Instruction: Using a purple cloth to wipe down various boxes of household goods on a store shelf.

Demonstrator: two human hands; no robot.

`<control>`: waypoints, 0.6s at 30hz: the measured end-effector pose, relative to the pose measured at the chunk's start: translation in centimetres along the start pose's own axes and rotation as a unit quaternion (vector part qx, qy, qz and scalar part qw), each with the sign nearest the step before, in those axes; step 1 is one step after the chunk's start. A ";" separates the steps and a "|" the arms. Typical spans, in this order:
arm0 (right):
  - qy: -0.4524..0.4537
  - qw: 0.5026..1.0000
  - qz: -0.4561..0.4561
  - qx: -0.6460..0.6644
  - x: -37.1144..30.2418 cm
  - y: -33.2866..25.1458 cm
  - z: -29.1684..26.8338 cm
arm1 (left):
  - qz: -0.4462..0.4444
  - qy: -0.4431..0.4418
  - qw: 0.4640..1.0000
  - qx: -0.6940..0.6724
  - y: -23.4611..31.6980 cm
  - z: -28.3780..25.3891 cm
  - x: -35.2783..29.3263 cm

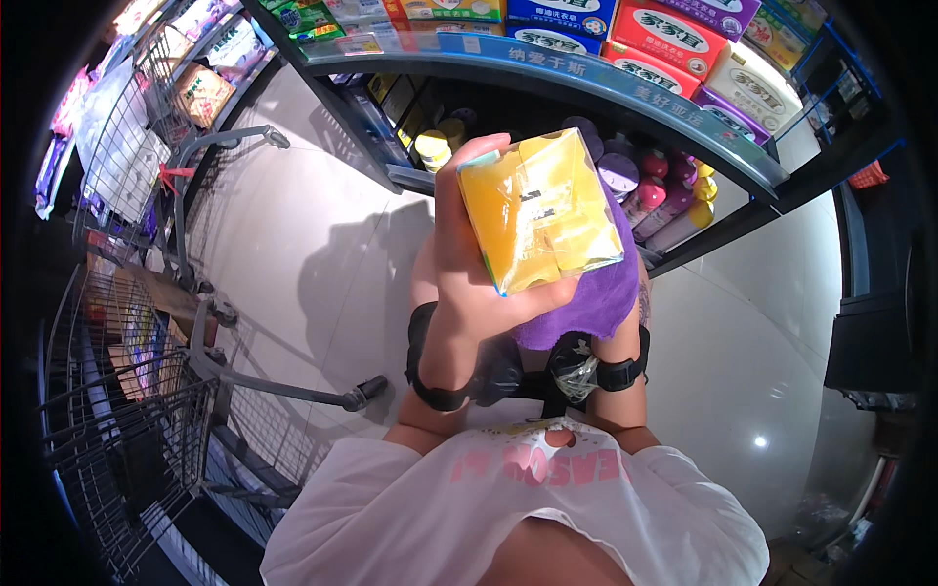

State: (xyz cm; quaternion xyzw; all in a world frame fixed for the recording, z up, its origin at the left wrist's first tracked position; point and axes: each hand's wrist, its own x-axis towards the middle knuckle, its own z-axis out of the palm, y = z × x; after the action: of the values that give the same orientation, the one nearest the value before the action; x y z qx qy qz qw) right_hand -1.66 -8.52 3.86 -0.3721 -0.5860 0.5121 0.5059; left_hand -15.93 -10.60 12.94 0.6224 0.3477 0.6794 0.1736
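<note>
A yellow box (pixel 542 215) in clear shiny wrap is raised before me, one end turned up. My left hand (pixel 464 254) is closed around its left side and lower edge, thumb along the near edge. Behind the box and to its right bunches a purple cloth (pixel 596 303). My right forearm (pixel 618 371), with a black strap at the wrist, runs up to this cloth. The cloth and the box hide my right hand, so its fingers do not show.
Ahead stands a shelf unit (pixel 489 44) with boxed goods on top and capped bottles (pixel 664 190) below. Wire shopping carts (pixel 127 410) line the left side, one wheel (pixel 371 388) reaching toward me. Dark equipment (pixel 879 322) stands at the right.
</note>
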 end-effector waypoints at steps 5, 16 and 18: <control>-0.007 0.999 -0.019 -0.047 0.0 0.1 0.0 | -0.038 0.000 0.999 0.013 -0.4 -0.4 -0.4; -0.014 0.987 -0.055 -0.153 -0.1 1.3 -0.2 | -0.020 0.014 1.000 -0.016 -1.0 0.0 -0.6; -0.007 0.993 -0.041 -0.112 0.2 -0.1 0.2 | 0.005 0.011 1.000 0.005 -1.2 0.2 -0.4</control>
State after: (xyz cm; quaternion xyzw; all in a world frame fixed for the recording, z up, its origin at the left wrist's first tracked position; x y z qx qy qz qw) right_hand -1.89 -8.40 4.02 -0.3988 -0.6578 0.4245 0.4775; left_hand -15.86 -9.99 11.80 0.6175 0.3502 0.6851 0.1630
